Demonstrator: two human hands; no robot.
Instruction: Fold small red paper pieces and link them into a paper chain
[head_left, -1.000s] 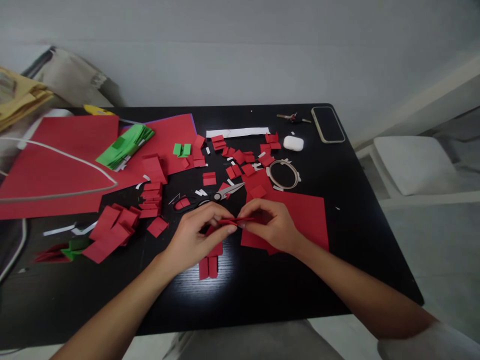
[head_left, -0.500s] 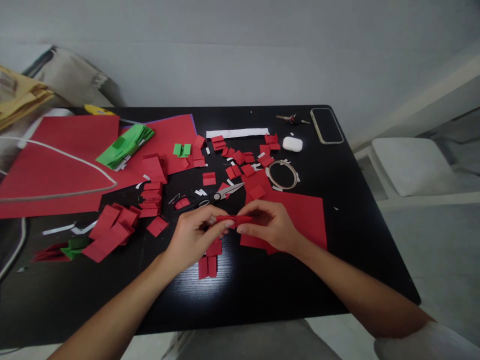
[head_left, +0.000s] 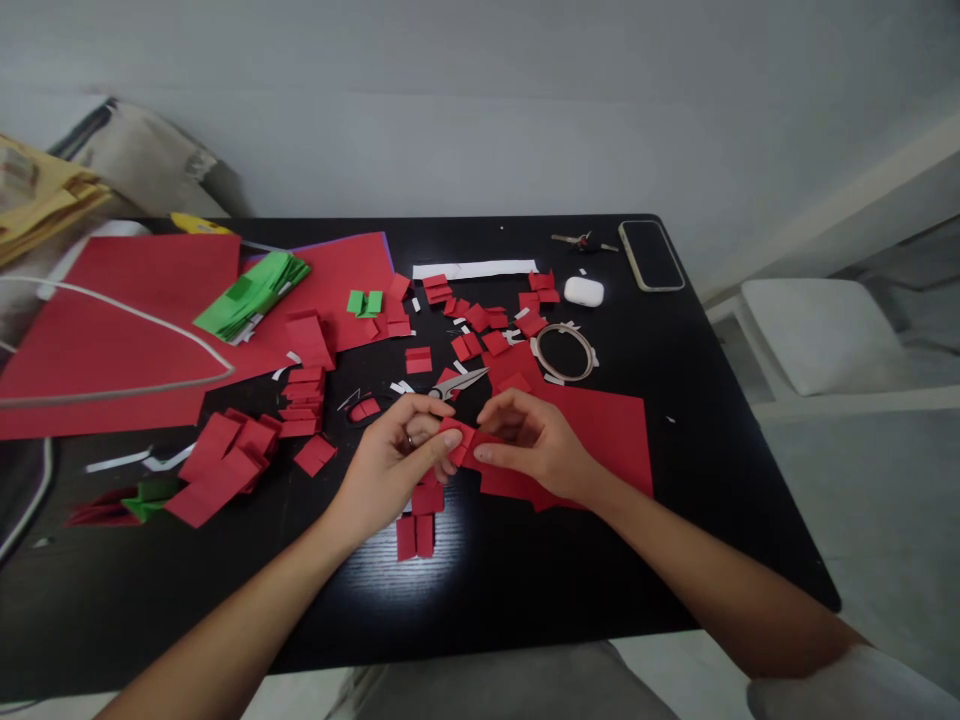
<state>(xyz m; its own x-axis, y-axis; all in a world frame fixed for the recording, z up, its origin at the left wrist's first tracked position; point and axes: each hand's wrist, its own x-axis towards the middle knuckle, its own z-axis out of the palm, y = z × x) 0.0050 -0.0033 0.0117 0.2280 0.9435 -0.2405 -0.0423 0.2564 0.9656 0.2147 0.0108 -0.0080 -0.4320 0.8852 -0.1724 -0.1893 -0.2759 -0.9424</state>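
Observation:
Between my hands is a small folded red paper piece (head_left: 457, 437), held above the black table. My left hand (head_left: 397, 450) pinches its left part, thumb on top. My right hand (head_left: 536, 443) grips its right part between thumb and fingers. Just beyond my left hand lie scissors (head_left: 459, 383), blades pointing right, their handles partly covered by that hand. Below the held piece, folded red paper pieces (head_left: 415, 536) rest on the table. Under and beyond my right hand lies a larger red sheet (head_left: 607, 430).
Several small red pieces (head_left: 466, 346) and white scraps are scattered behind my hands. A tape roll (head_left: 536, 352), white earbud case (head_left: 584, 292), keys (head_left: 583, 242) and phone (head_left: 651, 255) lie at the right. Green paper strips (head_left: 251, 295), red sheets (head_left: 150, 330) and a white cable (head_left: 135, 310) occupy the left.
The red paper piece has tilted so that a flat square face now shows toward me. My fingers have shifted on it, and the right fingers have lifted slightly.

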